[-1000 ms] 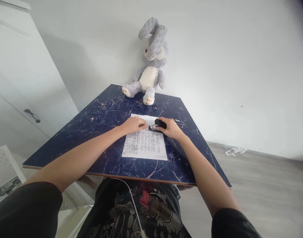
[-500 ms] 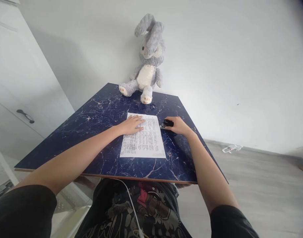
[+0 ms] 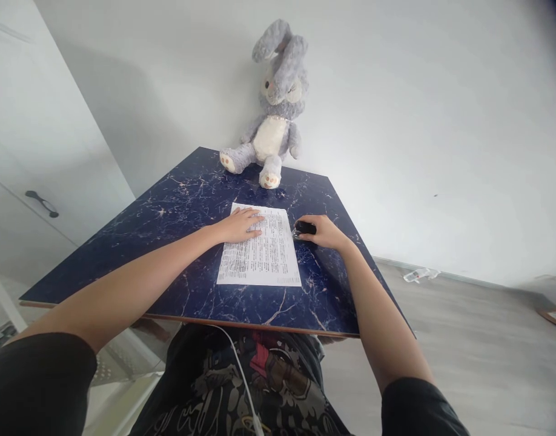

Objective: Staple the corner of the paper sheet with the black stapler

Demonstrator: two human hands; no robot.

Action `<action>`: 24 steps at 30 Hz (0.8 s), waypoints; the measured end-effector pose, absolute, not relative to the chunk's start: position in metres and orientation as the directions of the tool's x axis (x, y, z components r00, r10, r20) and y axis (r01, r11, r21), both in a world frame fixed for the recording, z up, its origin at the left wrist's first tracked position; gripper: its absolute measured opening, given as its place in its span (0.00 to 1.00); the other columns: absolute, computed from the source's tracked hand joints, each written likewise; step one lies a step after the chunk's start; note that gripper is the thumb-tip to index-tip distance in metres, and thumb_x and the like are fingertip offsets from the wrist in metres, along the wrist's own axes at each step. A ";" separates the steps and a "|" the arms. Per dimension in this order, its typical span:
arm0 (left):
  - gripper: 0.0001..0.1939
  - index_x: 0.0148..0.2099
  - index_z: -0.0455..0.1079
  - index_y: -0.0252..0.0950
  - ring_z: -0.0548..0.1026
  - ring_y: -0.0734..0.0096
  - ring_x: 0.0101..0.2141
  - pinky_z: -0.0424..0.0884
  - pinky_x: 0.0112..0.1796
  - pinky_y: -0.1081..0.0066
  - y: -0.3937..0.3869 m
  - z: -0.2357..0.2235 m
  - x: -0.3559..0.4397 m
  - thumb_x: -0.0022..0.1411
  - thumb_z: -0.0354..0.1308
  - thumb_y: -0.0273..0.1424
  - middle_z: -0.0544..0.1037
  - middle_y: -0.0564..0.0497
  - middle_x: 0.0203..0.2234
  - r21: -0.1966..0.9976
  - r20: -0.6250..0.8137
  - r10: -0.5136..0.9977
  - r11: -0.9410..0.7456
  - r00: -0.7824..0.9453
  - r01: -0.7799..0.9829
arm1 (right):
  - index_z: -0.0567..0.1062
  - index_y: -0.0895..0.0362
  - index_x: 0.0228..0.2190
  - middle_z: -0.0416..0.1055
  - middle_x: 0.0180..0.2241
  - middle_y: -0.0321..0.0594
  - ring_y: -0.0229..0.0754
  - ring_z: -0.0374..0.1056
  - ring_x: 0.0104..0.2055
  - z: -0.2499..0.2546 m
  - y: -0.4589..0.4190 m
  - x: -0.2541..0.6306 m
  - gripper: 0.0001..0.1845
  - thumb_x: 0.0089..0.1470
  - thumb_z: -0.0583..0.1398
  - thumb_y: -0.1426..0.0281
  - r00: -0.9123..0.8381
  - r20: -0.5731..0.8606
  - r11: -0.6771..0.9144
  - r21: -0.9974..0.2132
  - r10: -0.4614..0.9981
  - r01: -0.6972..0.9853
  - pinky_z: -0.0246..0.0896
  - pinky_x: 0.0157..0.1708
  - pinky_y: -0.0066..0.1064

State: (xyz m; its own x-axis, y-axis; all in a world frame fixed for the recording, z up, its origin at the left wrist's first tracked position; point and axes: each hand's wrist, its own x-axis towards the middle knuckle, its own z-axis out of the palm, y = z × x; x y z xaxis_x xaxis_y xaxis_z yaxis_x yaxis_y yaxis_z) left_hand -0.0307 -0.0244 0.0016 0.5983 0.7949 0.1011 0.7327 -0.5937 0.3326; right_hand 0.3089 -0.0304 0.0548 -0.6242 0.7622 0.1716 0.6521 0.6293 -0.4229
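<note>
A printed sheet of paper [image 3: 269, 260] lies flat on the dark blue marbled table [image 3: 169, 212]. My left hand [image 3: 241, 225] rests palm down on its upper left part, fingers spread. Beside the sheet's right edge, my right hand [image 3: 321, 231] grips a small black stapler [image 3: 306, 227] with a silvery metal part facing the paper. The fingers cover much of the stapler. I cannot tell whether its tip touches the sheet.
A grey plush rabbit [image 3: 273, 136] sits at the table's far end against the white wall. To the left stands a white cabinet with a dark handle [image 3: 42, 204]. A clear plastic item [image 3: 421, 275] lies on the floor at right. A white cable [image 3: 244, 378] hangs over my shirt.
The view has shifted slightly. The stapler in my right hand has turned a little and shows a more compact black top. My left hand stays on the paper.
</note>
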 end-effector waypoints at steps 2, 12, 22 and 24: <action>0.35 0.74 0.63 0.41 0.52 0.42 0.74 0.44 0.70 0.44 -0.026 0.002 -0.028 0.73 0.50 0.53 0.58 0.40 0.75 0.338 0.096 0.795 -0.592 0.599 0.731 | 0.82 0.53 0.47 0.82 0.46 0.45 0.54 0.76 0.47 0.056 -0.032 0.307 0.18 0.55 0.68 0.61 -0.627 0.167 0.627 -0.441 0.761 0.643 0.69 0.50 0.46; 0.35 0.73 0.64 0.40 0.54 0.41 0.73 0.45 0.69 0.41 -0.030 0.000 -0.017 0.73 0.50 0.52 0.58 0.39 0.74 0.336 0.123 0.782 -0.612 0.611 0.716 | 0.82 0.53 0.46 0.79 0.49 0.48 0.53 0.74 0.54 0.059 -0.047 0.284 0.34 0.75 0.41 0.52 -0.185 0.643 0.559 -0.444 0.743 0.700 0.67 0.57 0.45; 0.34 0.73 0.64 0.38 0.56 0.42 0.72 0.48 0.69 0.43 -0.031 -0.002 -0.015 0.73 0.49 0.50 0.60 0.37 0.73 0.273 0.124 0.786 -0.614 0.606 0.741 | 0.70 0.54 0.66 0.64 0.70 0.48 0.57 0.58 0.72 0.044 -0.057 0.254 0.30 0.75 0.42 0.60 -0.480 0.242 0.490 0.019 0.844 0.871 0.54 0.69 0.58; 0.34 0.73 0.64 0.37 0.55 0.42 0.72 0.47 0.69 0.43 -0.032 -0.001 -0.015 0.73 0.49 0.50 0.60 0.37 0.73 0.279 0.128 0.787 -0.613 0.604 0.739 | 0.70 0.55 0.66 0.64 0.70 0.50 0.60 0.57 0.73 0.036 -0.058 0.245 0.28 0.74 0.44 0.63 -0.491 0.158 0.469 0.155 0.857 0.869 0.51 0.68 0.63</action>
